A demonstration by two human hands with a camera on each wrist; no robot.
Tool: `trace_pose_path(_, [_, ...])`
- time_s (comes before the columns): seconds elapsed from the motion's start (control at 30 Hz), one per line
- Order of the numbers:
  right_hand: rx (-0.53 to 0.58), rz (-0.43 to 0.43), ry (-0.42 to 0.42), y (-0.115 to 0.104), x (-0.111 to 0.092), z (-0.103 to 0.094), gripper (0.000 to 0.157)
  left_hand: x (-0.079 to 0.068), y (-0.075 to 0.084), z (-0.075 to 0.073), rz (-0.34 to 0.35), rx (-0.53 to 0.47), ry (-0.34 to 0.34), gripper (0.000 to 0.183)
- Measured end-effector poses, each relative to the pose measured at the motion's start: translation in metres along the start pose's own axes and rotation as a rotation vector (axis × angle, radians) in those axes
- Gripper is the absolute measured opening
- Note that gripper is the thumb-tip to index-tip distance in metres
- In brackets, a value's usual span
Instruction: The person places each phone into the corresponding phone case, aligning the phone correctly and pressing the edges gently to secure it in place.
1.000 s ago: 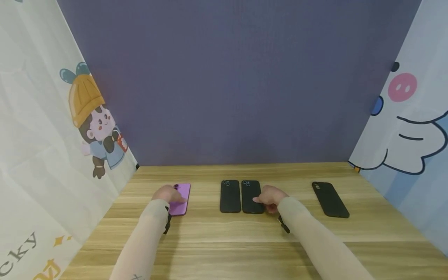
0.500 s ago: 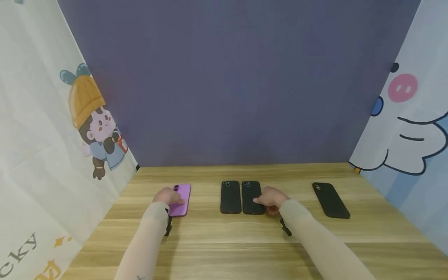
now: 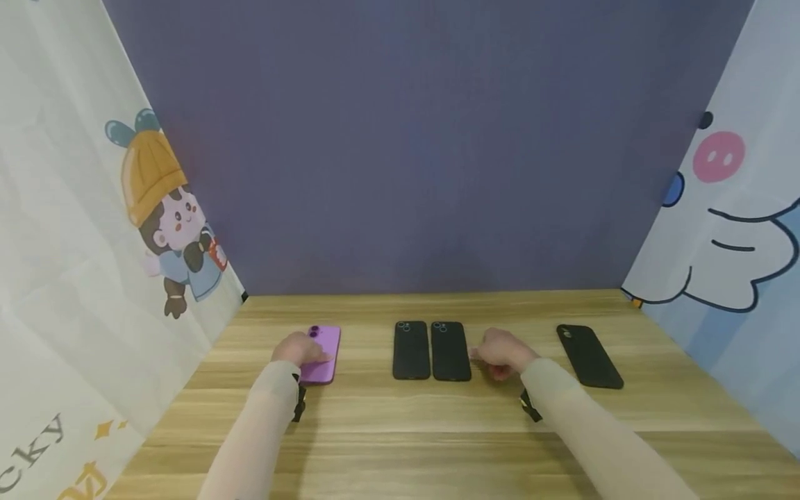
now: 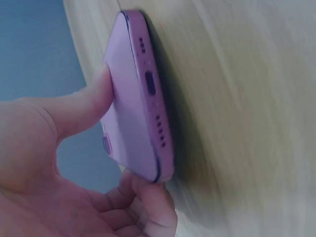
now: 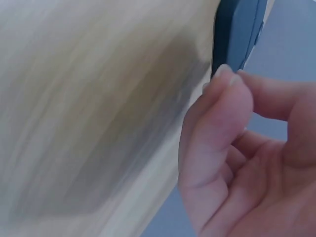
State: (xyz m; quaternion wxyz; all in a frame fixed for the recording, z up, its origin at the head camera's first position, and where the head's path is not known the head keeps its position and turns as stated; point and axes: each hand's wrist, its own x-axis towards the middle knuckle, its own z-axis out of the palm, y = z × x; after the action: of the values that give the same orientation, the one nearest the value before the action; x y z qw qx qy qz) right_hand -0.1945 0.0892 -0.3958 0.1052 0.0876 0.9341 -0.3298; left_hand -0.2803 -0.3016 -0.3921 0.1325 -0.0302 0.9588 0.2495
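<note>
My left hand [image 3: 299,348] holds a purple phone [image 3: 327,344] on the wooden table, thumb laid on its back and curled fingers along its side edge. In the left wrist view, the phone [image 4: 133,108] shows its charging port and speaker holes, tilted towards the camera. My right hand [image 3: 502,351] is just right of a black phone [image 3: 450,347], thumb tip close by its edge. In the right wrist view, that hand [image 5: 237,148] has curled fingers, thumb and fingertips together with nothing between them. A second black phone [image 3: 411,349] lies parallel beside the first, camera side up.
Farther right lies a black phone-shaped piece [image 3: 590,355] with a camera cutout, set at a slant. A dark panel [image 3: 431,153] stands along the table's back edge. Cartoon-printed curtains [image 3: 75,229] hang at both sides of the table [image 3: 400,444].
My right hand has let go of the black phone and moved a little to the right. My left hand keeps its hold on the purple phone, and the phones have stayed in place.
</note>
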Motion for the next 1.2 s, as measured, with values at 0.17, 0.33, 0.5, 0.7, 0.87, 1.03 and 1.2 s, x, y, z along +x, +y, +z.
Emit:
trace_pose_path(0.17, [0.009, -0.032, 0.010, 0.014, -0.008, -0.016, 0.044, -0.007, -0.003, -0.002, 0.040, 0.000, 0.041, 0.065])
trace_pose_path(0.33, [0.028, -0.019, 0.024, 0.032, -0.015, -0.031, 0.032, -0.008, -0.004, -0.003, 0.073, -0.007, 0.066, 0.059])
trace_pose_path(0.5, [0.021, -0.022, 0.016, 0.053, -0.019, -0.049, 0.038, -0.007, -0.012, -0.005, 0.080, -0.092, 0.066, 0.042])
trace_pose_path(0.7, [0.049, 0.003, 0.012, 0.085, -0.028, -0.076, 0.045, -0.007, -0.015, -0.009, 0.112, -0.125, 0.071, 0.025])
trace_pose_path(0.87, [0.073, 0.025, 0.030, 0.107, -0.034, -0.093, 0.044, -0.008, -0.015, -0.010, 0.098, -0.224, 0.016, 0.020])
trace_pose_path(1.03, [0.014, 0.043, 0.070, 0.121, -0.036, -0.105, 0.037, -0.008, -0.012, -0.013, 0.094, -0.336, -0.068, 0.028])
trace_pose_path(1.2, [-0.021, 0.069, 0.100, 0.132, -0.041, -0.114, 0.033, -0.009, -0.009, -0.014, 0.060, -0.441, -0.140, 0.033])
